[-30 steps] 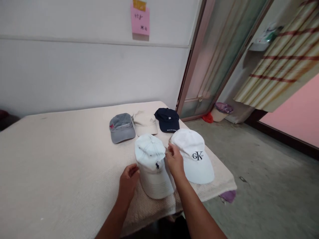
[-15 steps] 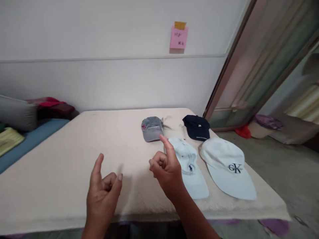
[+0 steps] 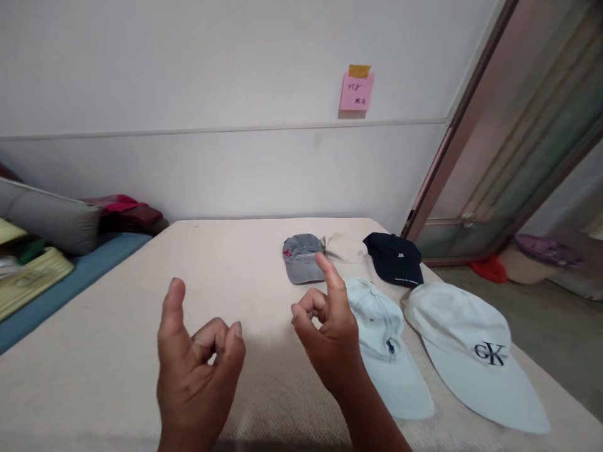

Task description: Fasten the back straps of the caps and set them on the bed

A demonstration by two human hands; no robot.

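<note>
My left hand (image 3: 200, 364) is raised above the bedspread, with one finger pointing up and the thumb meeting the curled fingers. My right hand (image 3: 327, 323) makes the same shape in front of a pale blue cap (image 3: 377, 320) with a small dark rider emblem, hiding part of it. Nothing shows in either pinch. Beyond the right fingertip lies a grey cap (image 3: 304, 267) with a red mark. Beside it are a beige cap (image 3: 346, 248) and a navy cap (image 3: 396, 257). A large pale cap (image 3: 461, 326) with dark letters lies at the right.
A light bedspread (image 3: 117, 326) lies under the caps. At the left are a grey cushion (image 3: 61, 216) and a blue mat (image 3: 108, 257). A pink note (image 3: 357, 92) is taped to the white wall (image 3: 211, 176). Right of the bed are a sliding door (image 3: 494, 138) and a basket (image 3: 525, 263).
The view has shifted closer and slightly left, so caps and note appear further right and lower. My left hand looks larger; both hands keep their shape.
</note>
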